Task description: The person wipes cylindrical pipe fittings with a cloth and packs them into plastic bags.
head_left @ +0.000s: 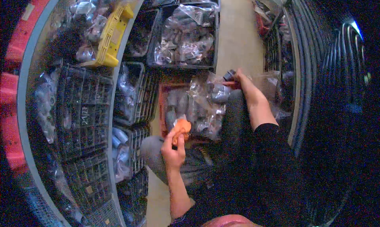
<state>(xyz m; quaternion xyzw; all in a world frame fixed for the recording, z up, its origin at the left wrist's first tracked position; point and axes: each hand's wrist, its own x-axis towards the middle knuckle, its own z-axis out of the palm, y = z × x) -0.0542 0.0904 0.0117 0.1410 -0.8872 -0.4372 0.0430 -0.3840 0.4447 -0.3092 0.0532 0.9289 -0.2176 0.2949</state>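
My left hand [173,152] is closed on a small bright orange piece [182,128] with a rounded, uneven outline; its kind is unclear. It is above the near left part of an orange-red crate [162,102]. Grey pipe fittings [177,99] lie loose in that crate, beside a clear plastic bag [204,93] of more grey parts. My right hand [240,77] reaches to the crate's far right side, its fingers around a dark grey pipe fitting [228,74]. Part of that grip is blurred.
Black crates with bagged parts [186,33] stand ahead. More black crates [89,108] fill the shelving on the left, with a yellow bin [111,37] above. Long dark pipes [312,49] line the right side. A strip of floor [240,25] runs ahead between the rows.
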